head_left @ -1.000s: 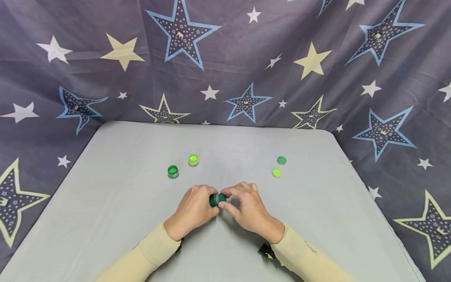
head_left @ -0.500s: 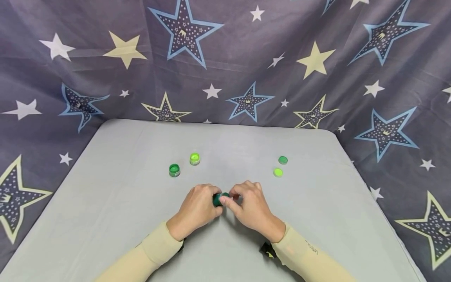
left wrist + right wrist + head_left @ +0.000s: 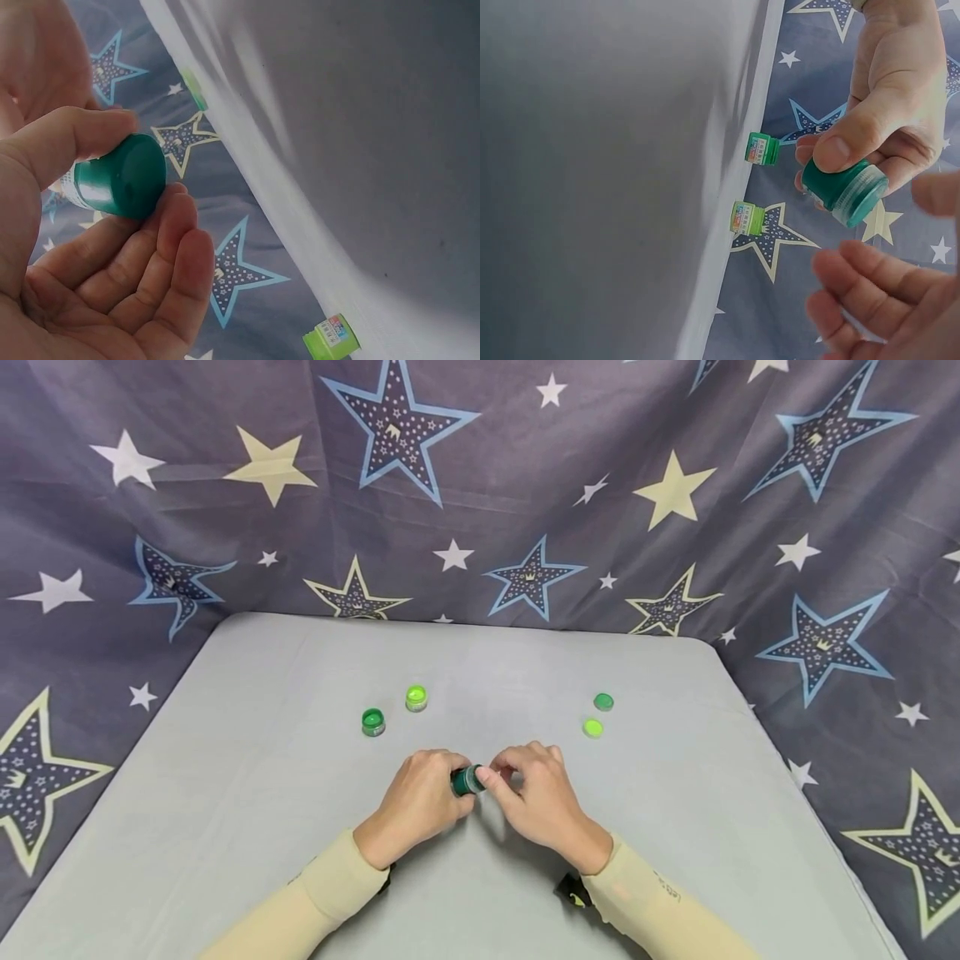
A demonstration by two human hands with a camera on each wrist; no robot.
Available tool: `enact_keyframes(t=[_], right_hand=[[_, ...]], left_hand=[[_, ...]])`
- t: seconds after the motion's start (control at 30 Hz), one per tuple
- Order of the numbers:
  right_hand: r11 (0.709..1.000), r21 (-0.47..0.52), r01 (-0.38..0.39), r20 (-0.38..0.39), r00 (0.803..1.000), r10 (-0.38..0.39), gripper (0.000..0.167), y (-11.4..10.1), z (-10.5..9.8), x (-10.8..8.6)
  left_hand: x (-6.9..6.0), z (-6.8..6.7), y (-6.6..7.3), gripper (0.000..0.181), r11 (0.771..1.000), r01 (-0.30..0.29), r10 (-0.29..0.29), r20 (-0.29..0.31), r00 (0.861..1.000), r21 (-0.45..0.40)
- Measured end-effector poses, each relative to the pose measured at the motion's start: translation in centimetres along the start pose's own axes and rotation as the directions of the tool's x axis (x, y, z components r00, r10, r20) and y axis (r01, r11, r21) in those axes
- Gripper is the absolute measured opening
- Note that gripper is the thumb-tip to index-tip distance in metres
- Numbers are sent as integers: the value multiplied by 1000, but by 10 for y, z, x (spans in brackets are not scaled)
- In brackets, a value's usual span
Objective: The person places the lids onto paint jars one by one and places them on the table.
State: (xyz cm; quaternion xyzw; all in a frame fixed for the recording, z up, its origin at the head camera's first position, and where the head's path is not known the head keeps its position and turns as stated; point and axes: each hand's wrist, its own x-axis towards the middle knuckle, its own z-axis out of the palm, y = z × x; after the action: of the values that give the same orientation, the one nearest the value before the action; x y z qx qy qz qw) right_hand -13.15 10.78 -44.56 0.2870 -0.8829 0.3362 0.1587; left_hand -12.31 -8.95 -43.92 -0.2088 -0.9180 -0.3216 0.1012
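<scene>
A small dark green jar (image 3: 465, 781) is gripped by my left hand (image 3: 416, 797) above the middle of the table. In the right wrist view, my left thumb and fingers curl round the green body of the jar (image 3: 836, 180), and its ridged clear lid (image 3: 862, 196) faces my right hand. My right hand (image 3: 542, 795) is at the lid end. Its fingers (image 3: 870, 281) are spread and bent, with a gap between them and the lid in the right wrist view. The left wrist view shows the jar's green base (image 3: 139, 176) between my left thumb and fingers.
Two lidless jars, one green (image 3: 372, 724) and one lime (image 3: 416, 699), stand on the grey-covered table (image 3: 262, 827) left of centre. A green lid (image 3: 603, 702) and a lime lid (image 3: 593, 727) lie right of centre. A star-patterned cloth (image 3: 465, 493) hangs around the table.
My right hand has drawn slightly to the right, its fingers loosening from the lid. My left hand keeps its grip on the jar, which has shifted a little. The view has moved slightly.
</scene>
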Motion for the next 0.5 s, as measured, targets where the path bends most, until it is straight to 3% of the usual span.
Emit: enact_keyframes(t=[0.27, 0.5], right_hand=[[989, 87, 119, 43, 991, -123, 43, 3, -2, -1], [982, 80, 172, 33, 984, -175, 41, 4, 0, -1]], left_hand=[[0, 0, -1, 19, 999, -32, 32, 0, 999, -8], [0, 0, 0, 20, 999, -49, 49, -14, 999, 2]])
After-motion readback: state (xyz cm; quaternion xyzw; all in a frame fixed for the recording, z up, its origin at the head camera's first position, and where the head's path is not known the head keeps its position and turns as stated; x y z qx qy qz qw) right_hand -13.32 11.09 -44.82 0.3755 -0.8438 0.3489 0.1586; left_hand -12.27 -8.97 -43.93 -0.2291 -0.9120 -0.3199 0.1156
